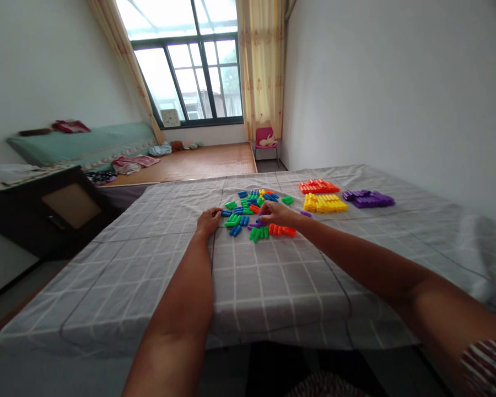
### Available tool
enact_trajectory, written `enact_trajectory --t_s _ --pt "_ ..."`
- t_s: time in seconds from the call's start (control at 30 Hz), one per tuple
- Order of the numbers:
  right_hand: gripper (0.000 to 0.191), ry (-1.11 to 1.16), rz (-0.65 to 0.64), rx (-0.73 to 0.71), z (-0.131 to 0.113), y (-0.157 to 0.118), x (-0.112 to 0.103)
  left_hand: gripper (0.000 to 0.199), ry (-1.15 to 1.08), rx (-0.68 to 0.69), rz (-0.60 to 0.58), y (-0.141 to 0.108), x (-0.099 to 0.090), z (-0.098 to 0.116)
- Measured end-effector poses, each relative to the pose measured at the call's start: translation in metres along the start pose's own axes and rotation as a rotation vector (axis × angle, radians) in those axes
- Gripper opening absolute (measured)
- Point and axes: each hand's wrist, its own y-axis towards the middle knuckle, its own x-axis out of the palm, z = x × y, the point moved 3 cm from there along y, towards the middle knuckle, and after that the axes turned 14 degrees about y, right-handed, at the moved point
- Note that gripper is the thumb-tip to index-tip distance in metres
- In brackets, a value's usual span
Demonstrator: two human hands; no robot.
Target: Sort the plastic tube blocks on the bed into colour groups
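A mixed heap of small tube-shaped plastic pieces in green, blue, orange, yellow and purple lies on the checked grey cloth (248,275). At its left edge, my left hand (209,220) is closed, its fingertips touching the end of a blue plastic piece (227,213). My right hand (273,213) reaches over the heap with fingers pinched on a purple plastic piece (262,221), partly hidden by the fingers. Green pieces (259,234) and orange pieces (282,230) lie just in front of it. A single purple piece (306,214) lies beyond my right wrist.
Sorted groups lie to the right: orange pieces (319,186), yellow pieces (324,203) and purple pieces (368,199). A wall (397,99) borders the right side. Behind are a wooden platform (215,160), a pink chair (265,138) and a window. A dark cabinet (53,215) stands left.
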Motion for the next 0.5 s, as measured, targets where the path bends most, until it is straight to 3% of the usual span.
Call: enact_trajectory --t_s 0.1,0.2,0.37,0.5 --pt "0.029 0.195 0.044 -0.011 0.008 0.001 -0.014 0.033 -0.055 0.015 0.083 0.001 -0.002 0.002" --pt "0.024 0.21 0.097 -0.128 0.005 0.003 -0.02 0.035 -0.099 0.027 0.171 0.001 -0.005 0.004" --pt "0.021 0.086 0.077 -0.155 -0.003 0.009 -0.012 0.034 -0.071 0.001 0.142 -0.001 -0.004 0.002" --pt "0.018 -0.212 0.052 -0.189 -0.013 0.01 0.003 0.034 -0.045 0.004 0.116 -0.001 -0.002 0.001"
